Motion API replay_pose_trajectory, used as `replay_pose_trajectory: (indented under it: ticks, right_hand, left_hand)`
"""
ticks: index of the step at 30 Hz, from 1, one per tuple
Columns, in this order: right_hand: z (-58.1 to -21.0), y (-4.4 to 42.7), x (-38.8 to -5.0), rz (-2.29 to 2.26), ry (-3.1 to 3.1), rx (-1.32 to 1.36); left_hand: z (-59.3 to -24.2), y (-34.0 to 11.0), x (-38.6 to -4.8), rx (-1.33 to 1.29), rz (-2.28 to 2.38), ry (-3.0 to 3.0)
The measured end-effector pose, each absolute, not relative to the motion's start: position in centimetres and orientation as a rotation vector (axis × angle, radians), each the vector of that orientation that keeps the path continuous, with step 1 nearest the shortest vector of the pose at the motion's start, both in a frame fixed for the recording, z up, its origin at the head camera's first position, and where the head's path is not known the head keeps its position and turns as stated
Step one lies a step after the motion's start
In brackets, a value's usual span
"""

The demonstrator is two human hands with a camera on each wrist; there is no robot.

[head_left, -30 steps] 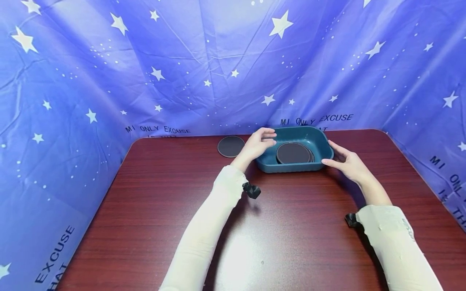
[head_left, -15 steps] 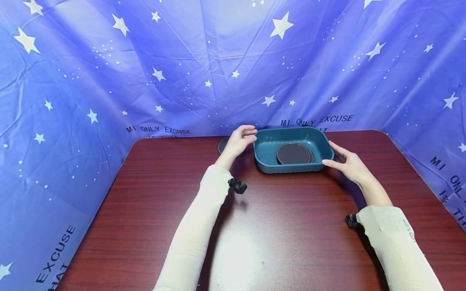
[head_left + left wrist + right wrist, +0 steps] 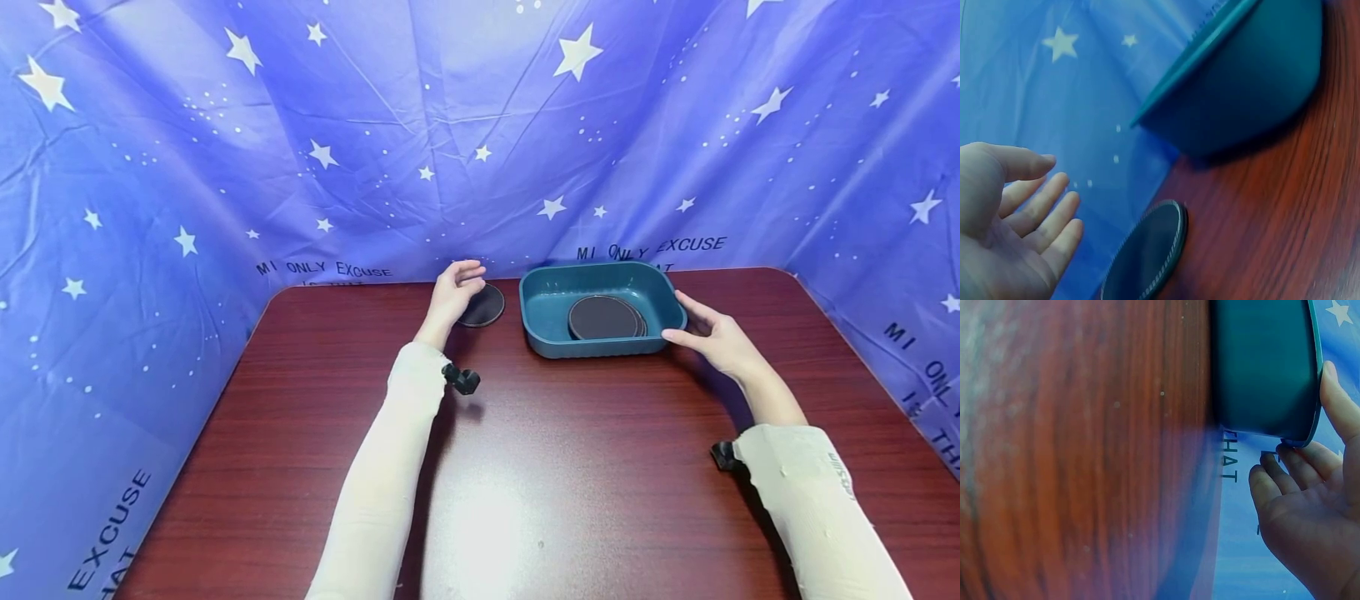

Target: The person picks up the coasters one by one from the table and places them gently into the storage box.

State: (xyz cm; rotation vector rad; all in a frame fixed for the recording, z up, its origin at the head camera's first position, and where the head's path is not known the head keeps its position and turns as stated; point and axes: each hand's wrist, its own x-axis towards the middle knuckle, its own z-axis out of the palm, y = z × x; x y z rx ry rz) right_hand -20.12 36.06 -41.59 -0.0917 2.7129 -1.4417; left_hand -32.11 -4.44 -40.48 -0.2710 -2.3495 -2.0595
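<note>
A round black coaster (image 3: 483,306) with pale edge stitching lies near the table's back edge, left of a teal plastic bin (image 3: 545,343). My left hand (image 3: 449,297) is over the coaster's left side, hiding part of it. In the left wrist view its fingers are loosely bent, apart from the coaster (image 3: 1147,256), with nothing in them. Inside the bin, toward its right half, more black coasters (image 3: 602,318) lie stacked. My right hand (image 3: 716,337) holds the bin's right end, thumb at the front rim and fingers along the outer wall.
The bin stands close to the blue star-print cloth (image 3: 420,125) that hangs around the back and sides. Dark red wood grain covers the table (image 3: 585,467). A black wrist mount (image 3: 461,380) juts from the left sleeve, and another mount (image 3: 724,455) from the right.
My left hand has moved left, from over the bin's left end, past its rim, to the lone coaster. The right hand and the bin have stayed in place.
</note>
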Motion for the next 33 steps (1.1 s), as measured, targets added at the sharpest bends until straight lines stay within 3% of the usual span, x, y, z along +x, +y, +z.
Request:
replay_pose_trajectory:
  ticks: [21,27,33]
  right_hand:
    - [-41.7,35.9,-20.3,-1.416,2.723,-0.080]
    - [-41.5,36.1,-20.3,-1.402,2.720,-0.062]
    - [-41.6,36.2,-20.3,-1.396,2.724,-0.066]
  left_hand:
    - [-45.1,-7.7,-32.6,0.034,-1.921,-2.210]
    - [-45.5,-7.8,-32.7,-0.027,-1.833,-2.430]
    - [-45.7,-7.5,-32.7,-0.154,-1.405,-2.782]
